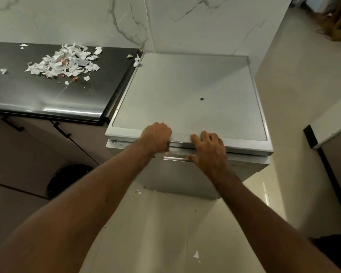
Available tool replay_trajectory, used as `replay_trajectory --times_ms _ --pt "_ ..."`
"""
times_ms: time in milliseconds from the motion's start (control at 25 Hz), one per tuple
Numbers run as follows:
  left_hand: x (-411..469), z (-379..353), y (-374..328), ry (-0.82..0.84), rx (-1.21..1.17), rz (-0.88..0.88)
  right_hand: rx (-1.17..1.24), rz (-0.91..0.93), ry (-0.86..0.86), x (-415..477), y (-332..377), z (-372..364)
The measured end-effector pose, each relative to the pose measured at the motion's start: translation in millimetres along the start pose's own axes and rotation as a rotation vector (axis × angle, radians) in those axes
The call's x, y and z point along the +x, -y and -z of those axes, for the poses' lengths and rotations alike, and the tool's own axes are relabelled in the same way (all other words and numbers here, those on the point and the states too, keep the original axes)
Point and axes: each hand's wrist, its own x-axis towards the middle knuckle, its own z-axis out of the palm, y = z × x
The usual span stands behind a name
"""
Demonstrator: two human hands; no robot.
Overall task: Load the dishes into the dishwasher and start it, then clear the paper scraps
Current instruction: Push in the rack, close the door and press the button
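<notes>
Pale grey metal: the dishwasher [189, 99] stands just right of centre, its front facing 6 o'clock toward the wearer and its flat top running back toward 12 to a marble-veined wall [185, 22]. The door face is steeply foreshortened, partly covered by both forearms, and its small markings are too small to read. The left hand [157, 137] curls over the front lip, fingertips hidden beneath it. The right hand [209, 148] lies just beside it at 3 o'clock, fingers spread on the same edge, thumb touching the handle bar [174, 159]. A small dark speck [202, 99] sits on the top.

At 10 o'clock, paper scraps [67, 62] lie heaped on a dark steel tabletop [47, 95], the heap stretching roughly from 8 to 2, with strays scattered around it and two at the seam beside the dishwasher. More scraps dot the pale tiled floor [156, 223] at 6. A dark round object [67, 180] at 8 o'clock, below the cabinets [28, 150], is hard to identify.
</notes>
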Motion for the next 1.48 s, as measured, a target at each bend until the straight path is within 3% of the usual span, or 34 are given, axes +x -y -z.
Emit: replay_trajectory --times_ms 200,560,880,1160,1480 --pt "7.1 8.0 -18.6 0.007 0.207 -0.074 -0.037 -0.04 -0.041 6.0 5.6 -7.9" --pt "35.3 -20.3 -10.5 0.004 0.245 -0.139 -0.092 -0.053 -0.097 13.2 7.6 -16.1" --pt "41.5 -24.1 -7.1 0.059 0.158 -0.087 -0.071 -0.084 0.03 20.4 12.8 -3.6" --pt "33.7 37.8 19.1 0.159 0.033 -0.237 -0.045 -0.031 0.215 47.6 11.6 39.8" --pt "77.0 87.0 119.8 0.002 -0.106 -0.13 0.152 -0.234 0.328 162.2 35.2 84.0"
